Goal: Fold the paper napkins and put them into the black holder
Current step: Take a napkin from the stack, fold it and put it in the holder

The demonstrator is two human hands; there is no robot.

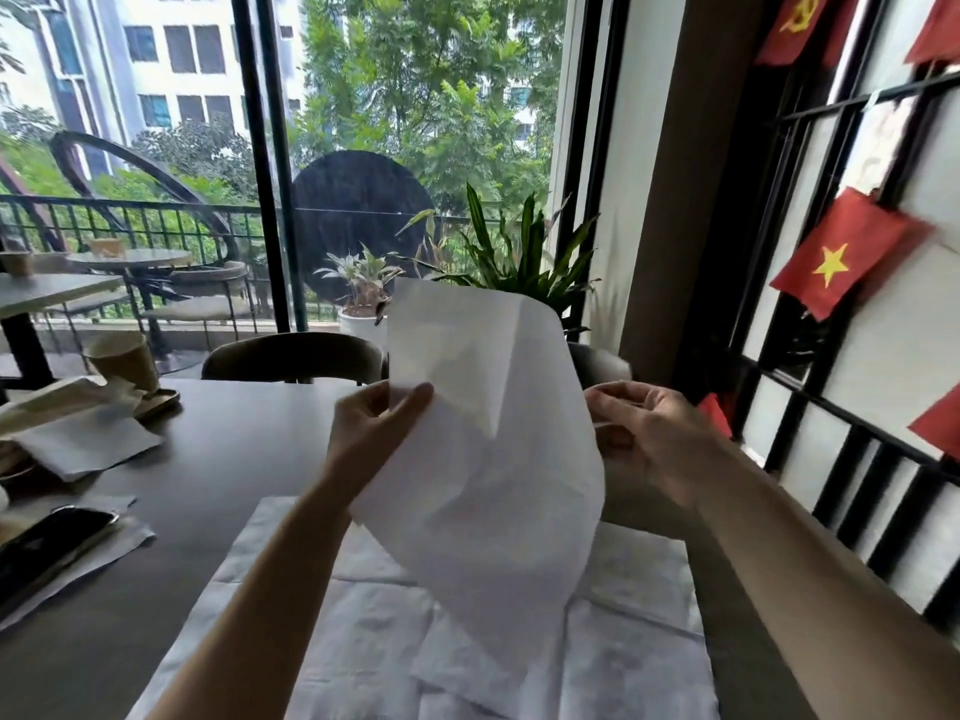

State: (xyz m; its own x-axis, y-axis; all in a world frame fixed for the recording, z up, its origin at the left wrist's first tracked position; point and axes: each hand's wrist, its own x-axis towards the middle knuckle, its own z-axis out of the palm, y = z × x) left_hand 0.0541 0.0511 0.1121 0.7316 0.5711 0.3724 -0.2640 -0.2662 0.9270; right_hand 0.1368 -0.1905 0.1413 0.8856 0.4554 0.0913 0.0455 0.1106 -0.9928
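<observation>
Hands raised over table (234, 459): left hand (374, 428) and right hand (644, 433) pinch napkin (493, 433).

Both arms are bare and reach forward from the bottom of the view. The left arm comes up from the lower left, and the left hand (371, 426) is lifted high. Its thumb and fingers are pinched together on the paper napkin (485, 439). The right arm comes in from the lower right. The right hand (647, 433) is up at the same height, with its fingers curled in at the napkin's other edge.
</observation>
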